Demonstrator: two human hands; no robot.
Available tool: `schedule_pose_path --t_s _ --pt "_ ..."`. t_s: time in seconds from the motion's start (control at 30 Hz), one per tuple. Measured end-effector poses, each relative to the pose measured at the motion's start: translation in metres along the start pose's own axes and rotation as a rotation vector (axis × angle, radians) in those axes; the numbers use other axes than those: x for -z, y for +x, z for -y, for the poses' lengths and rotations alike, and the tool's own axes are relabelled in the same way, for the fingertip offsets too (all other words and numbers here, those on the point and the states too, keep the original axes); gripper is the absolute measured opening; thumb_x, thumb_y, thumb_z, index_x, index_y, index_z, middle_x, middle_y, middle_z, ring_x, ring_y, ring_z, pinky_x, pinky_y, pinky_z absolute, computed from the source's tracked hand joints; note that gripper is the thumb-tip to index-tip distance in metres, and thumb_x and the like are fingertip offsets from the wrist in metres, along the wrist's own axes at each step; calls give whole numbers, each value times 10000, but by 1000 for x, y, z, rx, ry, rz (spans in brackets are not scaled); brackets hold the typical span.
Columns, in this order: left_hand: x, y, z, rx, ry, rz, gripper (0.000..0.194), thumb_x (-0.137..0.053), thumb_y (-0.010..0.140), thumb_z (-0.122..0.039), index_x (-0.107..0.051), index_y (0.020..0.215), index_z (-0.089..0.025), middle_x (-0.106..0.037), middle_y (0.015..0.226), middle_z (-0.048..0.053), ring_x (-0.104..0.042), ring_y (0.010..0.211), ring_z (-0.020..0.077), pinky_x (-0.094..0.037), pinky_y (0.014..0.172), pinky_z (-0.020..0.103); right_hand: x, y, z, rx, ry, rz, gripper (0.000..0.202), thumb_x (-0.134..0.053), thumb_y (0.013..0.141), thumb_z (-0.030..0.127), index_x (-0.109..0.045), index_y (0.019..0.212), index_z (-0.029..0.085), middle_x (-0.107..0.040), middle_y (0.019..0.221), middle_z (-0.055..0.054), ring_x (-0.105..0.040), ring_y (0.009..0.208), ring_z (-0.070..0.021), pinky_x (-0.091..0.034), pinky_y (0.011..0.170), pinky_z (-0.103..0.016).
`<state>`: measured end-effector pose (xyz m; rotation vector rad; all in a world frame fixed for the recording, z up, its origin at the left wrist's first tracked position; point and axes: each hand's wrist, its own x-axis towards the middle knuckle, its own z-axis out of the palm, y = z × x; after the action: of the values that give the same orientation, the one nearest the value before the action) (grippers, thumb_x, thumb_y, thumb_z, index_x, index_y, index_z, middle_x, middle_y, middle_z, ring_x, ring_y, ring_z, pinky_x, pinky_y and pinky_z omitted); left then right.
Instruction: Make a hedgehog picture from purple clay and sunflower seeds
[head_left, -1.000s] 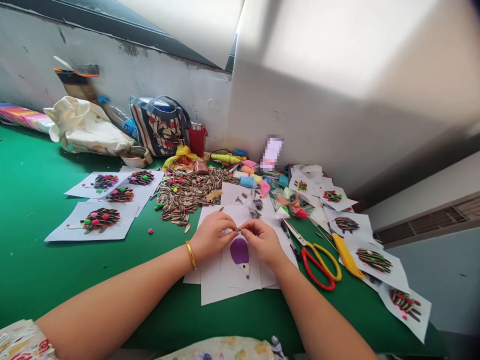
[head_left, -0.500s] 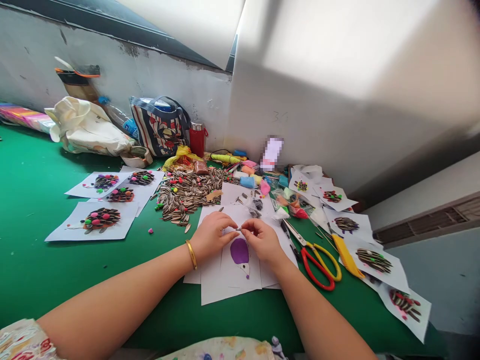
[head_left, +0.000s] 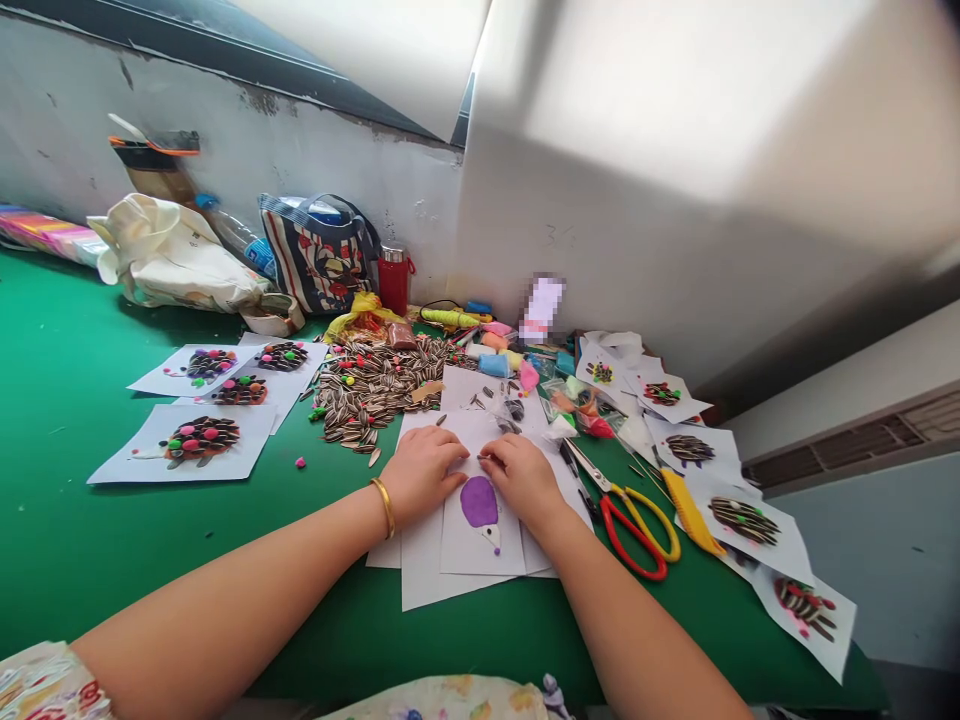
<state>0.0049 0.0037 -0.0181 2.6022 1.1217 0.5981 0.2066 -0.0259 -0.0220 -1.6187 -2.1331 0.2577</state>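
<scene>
A white sheet [head_left: 469,550] lies in front of me, bearing a purple hedgehog body [head_left: 478,502] with a white pointed face [head_left: 491,536]. My left hand [head_left: 426,475] rests on the paper at the upper left of the purple shape, fingers apart and holding nothing. At its upper right, my right hand [head_left: 521,478] pinches a small dark piece [head_left: 481,458], which looks like a sunflower seed. Beyond my hands, a few loose seeds lie on another sheet [head_left: 457,385]. A big pile of striped seeds [head_left: 375,385] is at the back left.
Scissors [head_left: 637,520] with red and yellow handles and a yellow cutter [head_left: 691,510] lie to the right. Finished hedgehog pictures [head_left: 259,425] are on both sides. Bags of coloured clay [head_left: 592,405], a striped bag [head_left: 322,255] and a red bottle [head_left: 393,280] stand behind.
My hands have moved apart a little. The left fingers have let go of the small piece and lowered to the paper, while my right hand keeps its pinch.
</scene>
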Motion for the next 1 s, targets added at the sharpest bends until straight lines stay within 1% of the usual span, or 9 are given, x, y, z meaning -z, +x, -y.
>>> schedule_pose_path --t_s 0.1,0.3,0.43,0.5,0.6,0.67,0.77,0.83,1.0 --pt "-1 0 0 -8 1 -2 234 -707 810 -291 -696 1037 -236 -674 1065 53 -576 1040 262 -410 932 444 -1 1 -2 8 -9 -1 158 -623 881 216 -717 1004 245 -662 910 -34 -588 900 -191 -444 813 -311" --pt "-1 -1 0 -18 11 -6 232 -707 813 -289 -692 1039 -239 -674 1069 56 -574 1046 266 -404 940 451 2 -2 -1 46 -12 -70 122 -587 881 165 -697 914 208 -662 939 -44 -582 929 -194 -425 832 -306" --pt "0 -1 0 -22 13 -9 229 -707 814 -288 -692 1038 -239 -675 1064 55 -571 1050 267 -398 946 454 4 -1 0 39 -2 -53 110 -559 873 146 -656 863 195 -667 835 -32 -582 814 -182 -413 742 -287" --pt "2 0 -1 -26 6 -17 230 -702 818 -284 -692 1042 -232 -676 1071 56 -569 1056 267 -394 952 455 4 -2 1 42 45 -72 114 -545 871 148 -645 848 197 -667 818 -31 -583 794 -179 -412 727 -284" --pt "7 0 -4 -25 -40 -56 216 -651 862 -302 -690 1057 -218 -677 1083 65 -571 1056 267 -401 942 450 4 -4 6 50 171 -152 113 -526 888 175 -635 871 199 -675 863 -35 -593 824 -179 -428 755 -291" --pt "8 0 -7 -10 -135 -85 220 -572 916 -327 -689 1056 -205 -686 1066 72 -584 1031 256 -420 920 431 6 -6 11 47 256 -210 105 -527 898 204 -631 902 204 -672 876 -32 -596 831 -178 -440 768 -297" --pt "8 -1 -14 64 -398 -92 238 -512 943 -329 -679 1059 -207 -705 1033 54 -613 977 218 -460 877 370 8 -9 22 51 354 -259 94 -552 893 228 -634 936 212 -665 877 -27 -595 822 -175 -454 766 -307" --pt "7 0 -18 141 -587 -76 216 -554 912 -335 -678 1043 -215 -714 1008 36 -629 928 197 -480 831 330 10 -11 28 65 418 -257 97 -556 899 234 -642 941 217 -662 881 -26 -595 820 -173 -463 760 -311" --pt "10 2 -25 371 -978 -73 236 -682 800 -391 -664 882 -171 -680 865 26 -598 811 167 -474 755 288 14 -12 35 136 559 -243 192 -484 963 249 -670 1009 228 -661 919 -35 -601 879 -169 -483 807 -325"
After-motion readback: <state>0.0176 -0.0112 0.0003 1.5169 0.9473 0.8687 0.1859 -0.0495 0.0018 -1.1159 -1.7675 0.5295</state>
